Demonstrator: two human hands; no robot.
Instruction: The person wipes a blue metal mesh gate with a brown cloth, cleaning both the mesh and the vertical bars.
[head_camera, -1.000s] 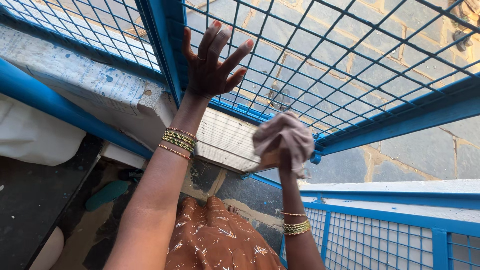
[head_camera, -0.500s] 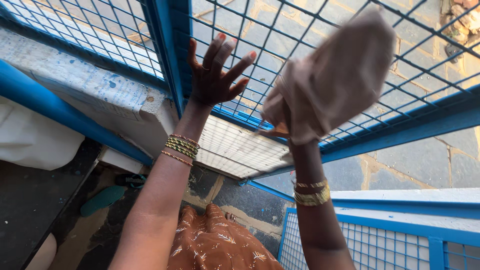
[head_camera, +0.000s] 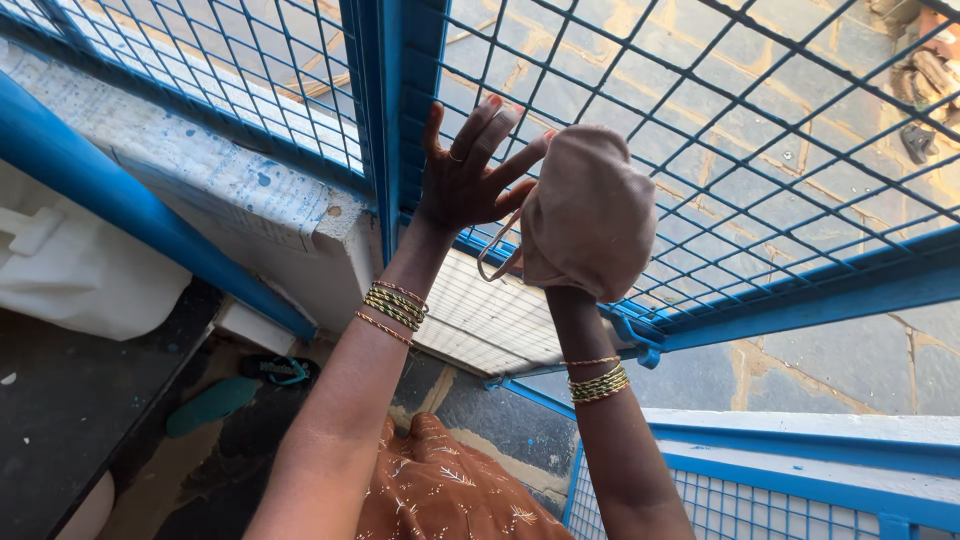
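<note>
Obs.: I am looking down from the head camera along both raised forearms toward a blue wire-mesh panel (head_camera: 700, 120).

Left hand (head_camera: 470, 170): I am seeing it spread wide, fingers fanned and slightly curled, palm pressing against the mesh just beside the blue upright frame post (head_camera: 385, 120). It is gripping nothing; the fingertips are touching or resting on the wires. A ring is showing on one finger. Thin green and gold bangles (head_camera: 393, 305) are sitting at the wrist.

Right hand (head_camera: 575, 250): I am finding it almost wholly hidden under a beige cloth (head_camera: 590, 205), which is bunched and draped over it like a mitt. The hand is clearly holding the cloth, but I cannot tell how tightly the fingers are curled. A thin loop or strap of the cloth is hanging off its left edge, near the left hand's thumb. The cloth is lying against the mesh, just to the right of the left hand, the two nearly touching.

Surroundings: stone paving is showing through the mesh. A paint-spotted concrete ledge (head_camera: 230, 190) is running at left under the panel, with a blue pipe (head_camera: 120, 205) crossing below it. Brown patterned fabric (head_camera: 440, 490) is filling the bottom centre. A green sandal (head_camera: 215, 400) is lying on the floor at lower left.
</note>
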